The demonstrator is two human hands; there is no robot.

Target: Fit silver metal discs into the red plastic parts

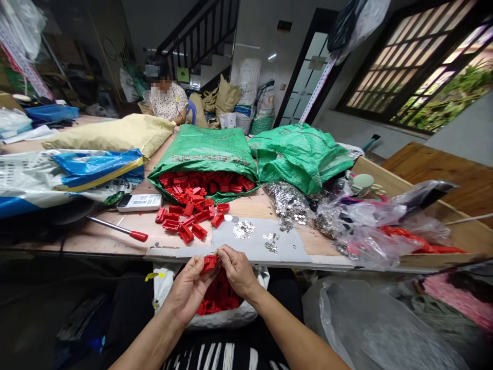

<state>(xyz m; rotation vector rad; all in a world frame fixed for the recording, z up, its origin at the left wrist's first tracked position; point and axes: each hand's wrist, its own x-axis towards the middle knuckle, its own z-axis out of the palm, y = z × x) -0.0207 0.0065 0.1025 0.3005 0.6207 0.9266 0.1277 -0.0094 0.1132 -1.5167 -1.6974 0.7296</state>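
Observation:
My left hand point(189, 284) grips a red plastic housing point(210, 263) between thumb and fingers, just off the table's front edge. My right hand point(235, 267) is closed in a pinch at the right side of that housing; whatever lies between its fingertips is too small to make out. Below both hands, a white sack point(246, 314) on my lap holds many more red housings point(219, 295). Ahead on the table is a loose heap of red housings point(188, 216). Two small piles of flat metal pieces, one larger point(244, 229) and one smaller point(271, 242), lie on a grey sheet point(287, 237).
A green woven sack point(211, 146) spills red housings. Right of it are another green sack point(304, 154), a bag of metal pieces point(287, 200) and a wooden tray point(454, 208). A red-handled tool point(137, 236) lies left. Across the table sits a person point(167, 100).

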